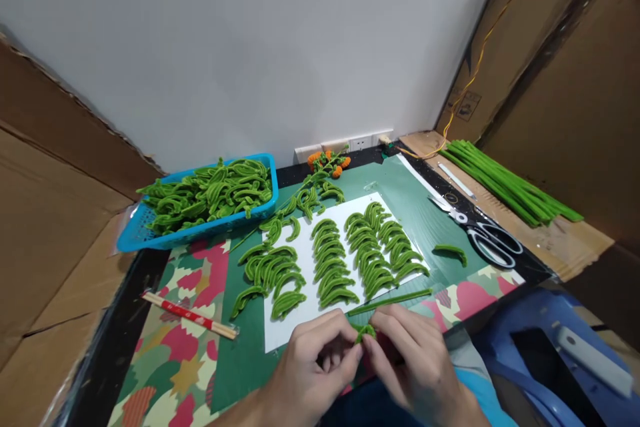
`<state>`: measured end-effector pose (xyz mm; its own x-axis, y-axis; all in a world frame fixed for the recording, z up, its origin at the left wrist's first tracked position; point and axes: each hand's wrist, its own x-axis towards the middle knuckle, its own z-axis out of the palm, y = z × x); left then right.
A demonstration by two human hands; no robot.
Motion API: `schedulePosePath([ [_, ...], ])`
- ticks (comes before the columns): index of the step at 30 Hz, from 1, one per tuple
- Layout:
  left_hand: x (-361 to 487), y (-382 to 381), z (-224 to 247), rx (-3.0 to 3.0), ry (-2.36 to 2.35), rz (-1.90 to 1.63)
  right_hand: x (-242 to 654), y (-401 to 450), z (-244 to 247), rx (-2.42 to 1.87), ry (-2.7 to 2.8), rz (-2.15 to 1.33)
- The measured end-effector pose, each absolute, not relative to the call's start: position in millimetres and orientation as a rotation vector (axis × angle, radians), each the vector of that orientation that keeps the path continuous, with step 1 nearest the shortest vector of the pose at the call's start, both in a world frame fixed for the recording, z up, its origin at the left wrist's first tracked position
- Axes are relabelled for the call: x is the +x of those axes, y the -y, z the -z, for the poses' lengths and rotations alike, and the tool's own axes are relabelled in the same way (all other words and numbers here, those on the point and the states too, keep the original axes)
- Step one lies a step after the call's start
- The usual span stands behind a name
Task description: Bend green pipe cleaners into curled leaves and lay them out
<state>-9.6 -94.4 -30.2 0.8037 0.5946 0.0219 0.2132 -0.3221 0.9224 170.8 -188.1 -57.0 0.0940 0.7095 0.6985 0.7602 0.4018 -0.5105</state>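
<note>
Between my two hands, close to the table's front edge, is a short bent green pipe cleaner (366, 332). My left hand (320, 357) pinches one end with thumb and forefinger, and my right hand (410, 353) pinches the other. A straight green pipe cleaner (390, 301) lies just beyond my fingers. Past it, rows of curved green pipe cleaner leaves (333, 263) cover a white sheet of paper (280, 337). One separate curved piece (451, 252) rests to the right on the green mat (425, 213).
A blue basket (273, 197) heaped with green leaf pieces stands at back left. Wrapped chopsticks (190, 314) lie at left. Scissors (475, 230), a white pen (456, 180) and a bundle of green stems (510, 183) lie at right. An orange-tipped sprig (327, 163) is by the wall.
</note>
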Motion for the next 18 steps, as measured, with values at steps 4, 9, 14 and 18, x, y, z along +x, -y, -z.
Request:
schedulePosePath([
  [4,-9.3,94.3,29.2,1.923,-0.578,-0.444,174.5,191.1,57.4,-1.319,1.646,0.037],
  [9,-7.7,94.3,27.7,1.923,-0.586,-0.456,173.1,192.8,65.1,-1.327,1.646,0.112],
  [14,-6.4,94.8,25.2,1.924,-0.603,-0.442,171.8,196.7,72.8,-1.27,1.638,0.137],
  [18,-5.1,94.7,23.1,1.932,-0.615,-0.386,172.2,199.0,72.1,-1.252,1.667,0.226],
])
